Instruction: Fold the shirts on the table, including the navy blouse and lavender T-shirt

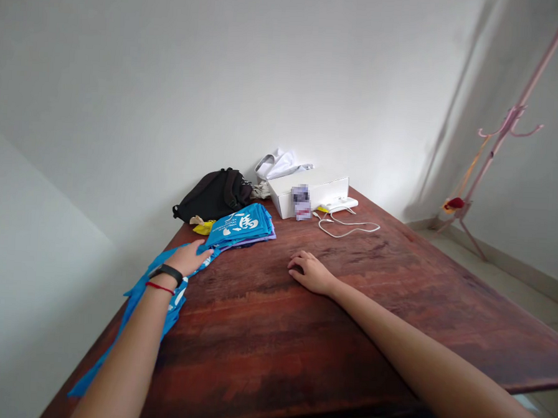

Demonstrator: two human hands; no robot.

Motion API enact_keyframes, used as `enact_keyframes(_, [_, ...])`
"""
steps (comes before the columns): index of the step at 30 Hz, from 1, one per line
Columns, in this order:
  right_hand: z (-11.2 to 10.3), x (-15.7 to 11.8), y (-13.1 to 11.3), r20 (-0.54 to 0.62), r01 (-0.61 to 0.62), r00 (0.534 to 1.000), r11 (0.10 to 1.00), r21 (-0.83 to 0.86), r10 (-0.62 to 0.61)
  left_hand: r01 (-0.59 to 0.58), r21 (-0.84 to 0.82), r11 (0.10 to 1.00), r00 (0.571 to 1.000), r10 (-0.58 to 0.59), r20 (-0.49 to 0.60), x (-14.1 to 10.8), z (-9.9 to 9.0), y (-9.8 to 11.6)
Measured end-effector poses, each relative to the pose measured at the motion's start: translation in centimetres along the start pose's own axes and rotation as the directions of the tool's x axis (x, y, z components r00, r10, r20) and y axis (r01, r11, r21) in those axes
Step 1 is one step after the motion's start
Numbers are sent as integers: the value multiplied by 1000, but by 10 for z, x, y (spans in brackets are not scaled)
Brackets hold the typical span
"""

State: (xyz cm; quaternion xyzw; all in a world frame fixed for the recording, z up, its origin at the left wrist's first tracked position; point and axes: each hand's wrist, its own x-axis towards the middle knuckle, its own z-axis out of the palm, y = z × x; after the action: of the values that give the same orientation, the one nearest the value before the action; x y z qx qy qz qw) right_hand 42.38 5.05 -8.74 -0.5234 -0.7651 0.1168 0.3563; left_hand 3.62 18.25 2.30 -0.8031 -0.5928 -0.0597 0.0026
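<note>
My left hand (190, 258), with a black wristband and a red string at the wrist, lies on a loose blue cloth (137, 292) with white printing. Its fingers are apart, and the cloth trails along the left table edge, partly hidden by my forearm. Just beyond the fingertips is a folded stack of blue fabric (240, 227), also printed in white, with a purple layer beneath. My right hand (312, 273) rests on the bare wood, loosely bent, its thumb apart from the fingers and nothing visible in it.
Behind the stack are a black bag (211, 196), a yellow item (204, 227) and a white box (284, 200) with white cloth (279, 165) behind it. A white device (339, 204) trails a cable (353, 225). A pink coat stand (502, 133) stands right of the wooden table (272, 346).
</note>
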Motion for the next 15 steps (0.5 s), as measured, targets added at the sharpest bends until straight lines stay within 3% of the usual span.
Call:
enact_keyframes(3, [-1,0,0,11,-5,1000,1000,4,5,-41,-80,996,983,26,-181,9,2,55])
enact_keyframes(6, [-3,-1,0,26,2,1000,1000,13,-3,-93,-101,991,965,65,-256,29,16,86])
enact_keyframes(10, [-7,-1,-1,44,-1,999,999,34,0,-81,-155,985,952,30,-304,56,40,85])
enact_keyframes(15, [-8,-3,-3,67,-18,998,1000,17,17,-126,-224,966,939,43,-343,64,60,69])
